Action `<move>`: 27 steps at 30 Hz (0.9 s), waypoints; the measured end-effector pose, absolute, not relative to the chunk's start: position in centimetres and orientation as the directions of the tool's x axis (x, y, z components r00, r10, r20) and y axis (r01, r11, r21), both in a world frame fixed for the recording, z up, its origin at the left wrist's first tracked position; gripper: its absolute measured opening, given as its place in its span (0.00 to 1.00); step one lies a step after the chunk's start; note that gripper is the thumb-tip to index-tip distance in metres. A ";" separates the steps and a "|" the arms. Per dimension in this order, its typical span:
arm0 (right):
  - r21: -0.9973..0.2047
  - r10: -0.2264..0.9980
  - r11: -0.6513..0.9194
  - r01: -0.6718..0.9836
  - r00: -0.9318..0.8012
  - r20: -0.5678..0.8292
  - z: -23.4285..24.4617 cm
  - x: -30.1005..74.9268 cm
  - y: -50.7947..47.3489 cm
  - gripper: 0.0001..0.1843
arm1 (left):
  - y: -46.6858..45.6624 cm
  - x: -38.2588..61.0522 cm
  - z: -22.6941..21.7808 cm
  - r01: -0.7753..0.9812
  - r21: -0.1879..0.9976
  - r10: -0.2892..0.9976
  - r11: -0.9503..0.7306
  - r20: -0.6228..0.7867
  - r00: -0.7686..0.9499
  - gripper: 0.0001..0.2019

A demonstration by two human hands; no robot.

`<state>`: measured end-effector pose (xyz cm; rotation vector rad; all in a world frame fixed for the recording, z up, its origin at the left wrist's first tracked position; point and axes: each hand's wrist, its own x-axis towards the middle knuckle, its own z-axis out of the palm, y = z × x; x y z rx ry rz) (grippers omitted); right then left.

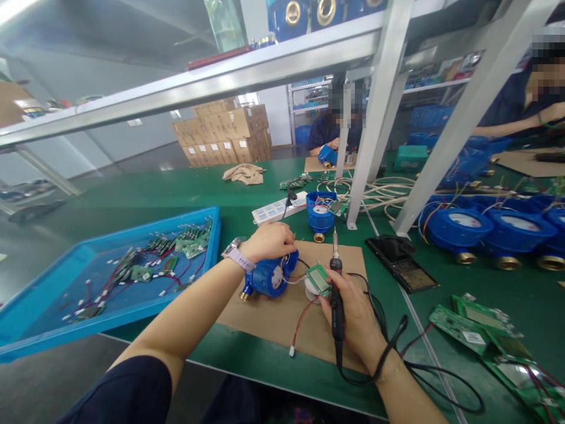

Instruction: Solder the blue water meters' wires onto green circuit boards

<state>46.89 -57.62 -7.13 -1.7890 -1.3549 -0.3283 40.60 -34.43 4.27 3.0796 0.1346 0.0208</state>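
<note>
My left hand (272,240) is closed over the top edge of a blue water meter (265,278) with a brass fitting, lying tilted on a brown cardboard sheet (273,327). Its fingertips are partly hidden behind the meter's rim. In my right hand (353,306) is a soldering iron (336,294), tip pointing up and away. The thumb and a finger of that hand also hold the edge of a green circuit board (318,279) with a small display. Thin wires run from the meter to this board, and a red-black lead ends in a white connector (292,351). A white round object (312,294) sits under the board.
A blue tray (216,235) of circuit boards stands left. Behind are a power strip (278,207) and another blue meter (320,215). At right are a soldering stand (404,265), several meters (459,227) and boards (481,335). Metal posts (375,106) hold a shelf; co-workers sit beyond.
</note>
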 end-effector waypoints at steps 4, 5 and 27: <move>-0.471 0.673 -0.058 0.880 0.383 0.633 -7.2 46.9 -57.7 0.28 | -32.3 40.0 5.0 0.099 0.220 0.104 -0.971 0.013 0.994 0.13; -0.471 0.675 -0.058 0.880 0.382 0.631 -7.2 46.9 -57.8 0.28 | -32.1 39.7 5.1 0.108 0.256 0.118 -0.961 0.024 0.993 0.13; -0.461 0.798 -0.016 0.887 0.289 0.529 -4.7 47.7 -55.1 0.43 | -30.1 36.3 1.6 0.155 0.667 0.405 -0.729 0.237 0.883 0.14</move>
